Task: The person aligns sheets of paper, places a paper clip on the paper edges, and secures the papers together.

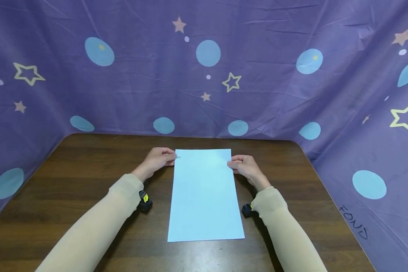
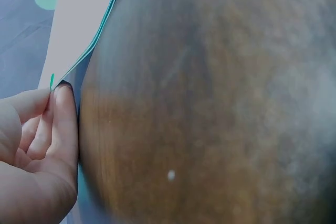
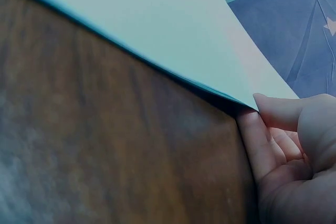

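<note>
A stack of pale blue paper sheets point(image 1: 205, 196) lies upright on the table before me, with more than one edge showing along its side in the left wrist view. A small green paper clip point(image 2: 52, 81) sits on the left edge near the top corner. Right beside that clip, my left hand point(image 1: 157, 158) pinches the sheets' edge between thumb and fingers. On the opposite side, my right hand point(image 1: 247, 167) pinches the right edge near the top, thumb above and fingers beneath. In the right wrist view the paper's edge point(image 3: 157, 66) lifts slightly toward those fingers.
The brown wooden table point(image 1: 98, 173) spreads around the paper on both sides. A purple curtain point(image 1: 265, 98) with stars and blue dots rises behind it and along both sides. Dark wrist cameras sit at both sleeves.
</note>
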`<state>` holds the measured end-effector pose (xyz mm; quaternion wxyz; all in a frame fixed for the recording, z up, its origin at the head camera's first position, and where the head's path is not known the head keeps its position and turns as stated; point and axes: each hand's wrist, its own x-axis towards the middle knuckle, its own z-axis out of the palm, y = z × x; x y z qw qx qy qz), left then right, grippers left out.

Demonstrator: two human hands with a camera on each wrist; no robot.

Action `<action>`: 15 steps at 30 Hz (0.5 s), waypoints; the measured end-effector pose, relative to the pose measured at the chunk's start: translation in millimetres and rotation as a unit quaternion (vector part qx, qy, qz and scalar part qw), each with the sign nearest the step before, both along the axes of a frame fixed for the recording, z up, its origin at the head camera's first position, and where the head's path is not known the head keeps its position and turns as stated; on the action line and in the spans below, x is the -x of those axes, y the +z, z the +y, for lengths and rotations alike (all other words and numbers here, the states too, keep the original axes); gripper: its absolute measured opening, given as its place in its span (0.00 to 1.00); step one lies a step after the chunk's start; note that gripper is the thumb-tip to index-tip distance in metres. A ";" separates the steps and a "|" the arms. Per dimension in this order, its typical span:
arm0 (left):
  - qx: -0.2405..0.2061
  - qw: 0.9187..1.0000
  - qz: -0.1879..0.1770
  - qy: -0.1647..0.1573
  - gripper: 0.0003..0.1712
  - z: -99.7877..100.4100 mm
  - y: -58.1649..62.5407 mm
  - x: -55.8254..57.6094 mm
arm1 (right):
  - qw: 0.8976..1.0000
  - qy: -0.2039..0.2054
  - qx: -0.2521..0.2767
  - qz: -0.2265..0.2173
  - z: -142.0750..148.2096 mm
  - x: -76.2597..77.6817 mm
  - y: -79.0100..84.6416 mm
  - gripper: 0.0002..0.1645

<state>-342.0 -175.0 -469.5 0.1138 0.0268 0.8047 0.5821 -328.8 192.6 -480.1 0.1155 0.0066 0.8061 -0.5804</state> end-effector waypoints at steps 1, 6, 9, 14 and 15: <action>0.000 1.000 -0.001 0.002 0.19 0.2 0.0 0.1 | 1.000 0.000 -0.001 0.001 -0.2 0.5 -0.3 0.21; 0.000 1.000 -0.004 0.005 0.18 0.2 1.6 -1.3 | 1.000 -0.001 -0.001 0.004 0.0 0.9 -0.1 0.20; 0.001 1.000 -0.003 0.006 0.19 0.3 1.6 -2.2 | 1.000 -0.001 0.000 0.002 0.0 0.8 0.2 0.20; -0.004 1.000 -0.004 0.012 0.19 0.8 1.4 -2.4 | 1.000 -0.007 -0.001 -0.005 -0.7 0.9 0.6 0.21; -0.006 1.000 -0.005 0.013 0.19 1.0 1.3 -2.4 | 1.000 -0.008 -0.001 -0.007 -0.9 1.0 0.6 0.21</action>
